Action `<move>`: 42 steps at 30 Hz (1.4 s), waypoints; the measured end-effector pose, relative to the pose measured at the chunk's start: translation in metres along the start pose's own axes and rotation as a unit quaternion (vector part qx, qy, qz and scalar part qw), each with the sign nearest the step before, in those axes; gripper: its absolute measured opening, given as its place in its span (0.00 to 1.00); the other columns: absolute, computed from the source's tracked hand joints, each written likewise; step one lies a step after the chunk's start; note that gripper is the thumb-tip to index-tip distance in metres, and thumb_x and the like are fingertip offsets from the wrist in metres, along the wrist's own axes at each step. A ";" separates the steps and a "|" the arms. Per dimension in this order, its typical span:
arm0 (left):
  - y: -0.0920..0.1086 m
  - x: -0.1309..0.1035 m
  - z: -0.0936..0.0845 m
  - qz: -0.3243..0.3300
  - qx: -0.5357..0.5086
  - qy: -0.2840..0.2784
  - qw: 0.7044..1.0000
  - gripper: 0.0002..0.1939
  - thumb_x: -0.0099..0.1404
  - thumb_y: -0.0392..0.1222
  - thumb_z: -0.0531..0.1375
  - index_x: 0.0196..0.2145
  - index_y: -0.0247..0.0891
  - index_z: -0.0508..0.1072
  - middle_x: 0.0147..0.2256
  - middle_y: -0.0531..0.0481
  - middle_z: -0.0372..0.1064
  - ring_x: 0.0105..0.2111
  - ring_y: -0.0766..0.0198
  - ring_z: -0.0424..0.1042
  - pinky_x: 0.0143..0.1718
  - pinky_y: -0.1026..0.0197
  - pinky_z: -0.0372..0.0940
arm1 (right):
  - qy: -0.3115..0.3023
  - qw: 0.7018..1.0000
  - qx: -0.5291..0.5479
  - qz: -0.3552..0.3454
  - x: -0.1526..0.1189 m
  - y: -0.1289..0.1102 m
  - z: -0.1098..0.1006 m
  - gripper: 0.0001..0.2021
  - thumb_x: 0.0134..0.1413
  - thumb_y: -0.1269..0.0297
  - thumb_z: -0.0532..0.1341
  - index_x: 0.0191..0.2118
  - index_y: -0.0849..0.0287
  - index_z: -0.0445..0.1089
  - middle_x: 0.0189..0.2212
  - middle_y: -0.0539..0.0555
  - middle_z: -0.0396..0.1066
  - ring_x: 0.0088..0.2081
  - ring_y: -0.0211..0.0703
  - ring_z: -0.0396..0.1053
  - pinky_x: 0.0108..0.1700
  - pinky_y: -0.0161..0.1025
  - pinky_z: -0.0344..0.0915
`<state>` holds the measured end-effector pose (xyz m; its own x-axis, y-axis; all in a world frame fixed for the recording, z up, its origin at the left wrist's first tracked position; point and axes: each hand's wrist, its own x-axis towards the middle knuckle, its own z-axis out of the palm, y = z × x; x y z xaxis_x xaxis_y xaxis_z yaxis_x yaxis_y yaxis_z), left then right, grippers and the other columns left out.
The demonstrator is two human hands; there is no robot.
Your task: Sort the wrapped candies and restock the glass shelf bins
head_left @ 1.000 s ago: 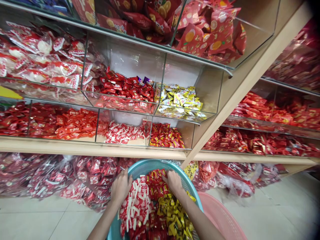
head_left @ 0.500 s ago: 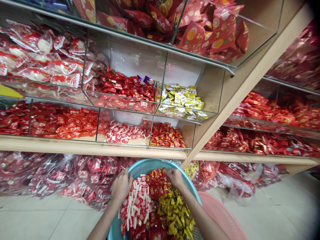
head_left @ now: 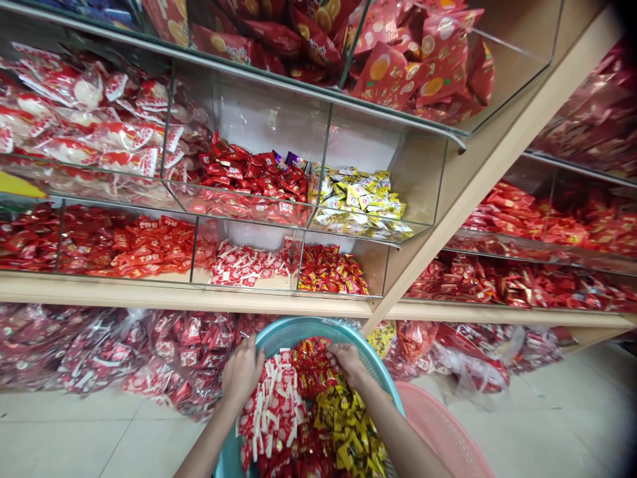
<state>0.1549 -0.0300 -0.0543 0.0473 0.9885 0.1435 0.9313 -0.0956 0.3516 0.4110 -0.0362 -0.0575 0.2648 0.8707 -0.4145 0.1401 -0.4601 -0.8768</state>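
A round teal plastic basket (head_left: 293, 325) with perforated sides stands at the bottom middle. My left hand (head_left: 242, 373) is closed over its left rim, fingers bent to the inside. Inside lie red-and-white wrapped candies (head_left: 273, 405) on the left, red-and-yellow candies (head_left: 308, 365) at the back, yellow-and-black candies (head_left: 348, 425) on the right and dark red packets (head_left: 303, 458) in front. Over the back right part, my right hand (head_left: 347, 362) has its fingers curled together against the red-and-yellow candies. What lies between those fingertips is hidden.
A pink basket (head_left: 438, 425) stands on the tiled floor behind my right forearm. Ahead rises a wooden shelf (head_left: 174, 292) with clear-walled bins of wrapped sweets. Plastic bags of candy (head_left: 189, 352) lie beneath it; a slanting wooden post (head_left: 448, 199) divides the shelving.
My right hand has loosened slightly and turned, its fingertips reaching a little further left and down over the red-and-yellow candies. The left hand stays on the rim.
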 end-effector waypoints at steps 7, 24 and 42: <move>0.000 0.000 0.000 -0.003 0.009 0.004 1.000 0.23 0.66 0.46 0.42 0.53 0.31 0.61 0.44 0.38 0.69 0.38 0.59 0.72 0.35 0.59 0.66 | 0.118 0.960 -0.225 -0.118 -0.004 -0.003 -0.009 0.18 0.46 0.57 0.57 0.12 0.57 0.57 0.12 0.48 0.58 0.18 0.35 0.56 0.21 0.32 0.51; 0.001 -0.001 -0.003 -0.013 -0.021 -0.012 1.000 0.23 0.66 0.45 0.42 0.53 0.31 0.61 0.47 0.38 0.67 0.39 0.60 0.71 0.37 0.60 0.66 | -0.009 0.821 -0.294 -0.490 -0.002 -0.205 -0.029 0.08 0.51 0.68 0.56 0.35 0.61 0.71 0.30 0.52 0.71 0.30 0.35 0.65 0.35 0.31 0.60; -0.003 0.001 0.002 -0.009 0.002 -0.017 1.000 0.23 0.66 0.44 0.41 0.54 0.29 0.60 0.50 0.37 0.65 0.45 0.58 0.69 0.43 0.58 0.64 | -0.043 0.765 -0.475 -0.433 0.041 -0.196 -0.028 0.12 0.46 0.63 0.63 0.38 0.59 0.75 0.35 0.55 0.69 0.37 0.40 0.66 0.41 0.33 0.58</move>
<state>0.1531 -0.0281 -0.0568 0.0425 0.9935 0.1052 0.9336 -0.0770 0.3501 0.4213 0.0850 0.1044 -0.3773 0.9101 0.1715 0.8687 0.4119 -0.2750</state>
